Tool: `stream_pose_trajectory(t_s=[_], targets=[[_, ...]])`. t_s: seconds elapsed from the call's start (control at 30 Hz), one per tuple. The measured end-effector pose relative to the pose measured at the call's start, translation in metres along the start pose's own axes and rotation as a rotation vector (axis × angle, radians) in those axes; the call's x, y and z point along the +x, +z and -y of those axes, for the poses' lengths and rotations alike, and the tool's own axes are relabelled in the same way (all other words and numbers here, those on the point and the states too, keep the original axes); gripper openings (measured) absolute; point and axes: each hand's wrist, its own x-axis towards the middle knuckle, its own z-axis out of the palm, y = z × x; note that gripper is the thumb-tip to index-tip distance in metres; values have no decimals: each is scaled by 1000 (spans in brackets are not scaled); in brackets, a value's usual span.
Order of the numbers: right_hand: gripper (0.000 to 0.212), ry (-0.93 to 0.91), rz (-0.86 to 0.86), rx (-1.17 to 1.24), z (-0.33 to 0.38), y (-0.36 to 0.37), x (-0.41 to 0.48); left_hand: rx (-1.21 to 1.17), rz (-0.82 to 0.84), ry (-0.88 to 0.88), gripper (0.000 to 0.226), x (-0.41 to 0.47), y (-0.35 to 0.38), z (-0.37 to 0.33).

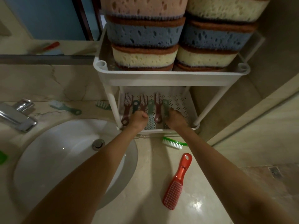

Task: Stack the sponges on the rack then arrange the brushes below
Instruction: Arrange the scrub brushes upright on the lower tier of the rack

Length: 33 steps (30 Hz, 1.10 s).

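Two stacks of sponges (144, 36) fill the upper tray of the white rack (169, 76). Several maroon and green brushes (143, 102) lie side by side, alternating, on the perforated lower shelf (179, 102). My left hand (139, 119) reaches into that shelf with its fingers curled around a green brush (135, 105). Beside it, my right hand (174, 118) grips another green brush (165, 107). On the counter lie a red brush (177, 181), a bright green brush with white bristles (174, 143) and two teal brushes (64, 107) (102, 105).
A white sink basin (56, 159) with a chrome tap (17, 115) takes up the left of the marble counter (145, 199). A mirror (40, 21) stands behind it. A wall and a floor with a drain (275, 172) are on the right.
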Motion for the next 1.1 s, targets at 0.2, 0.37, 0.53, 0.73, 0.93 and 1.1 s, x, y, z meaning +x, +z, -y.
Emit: stream_pose_trajectory(t_s=[0.2, 0.37, 0.53, 0.73, 0.93, 1.1], targets=[[34, -45, -6, 12, -1, 3, -2, 20, 0, 3, 28, -4, -1, 1], [32, -77, -69, 3, -4, 4, -10, 11, -14, 2, 26, -12, -6, 1], [29, -129, -292, 153, 13, 3, -43, -16, -28, 92, 24, -47, -25, -2], [20, -312, -356, 490, 83, 40, -130, -30, -250, -65, 18, -122, -78, 63], [21, -454, 8, 486, 170, 108, -182, 5, -349, -281, 26, -168, -138, 166], [27, -596, 221, 347, 254, 161, -205, -58, -451, -376, 26, -187, -199, 245]])
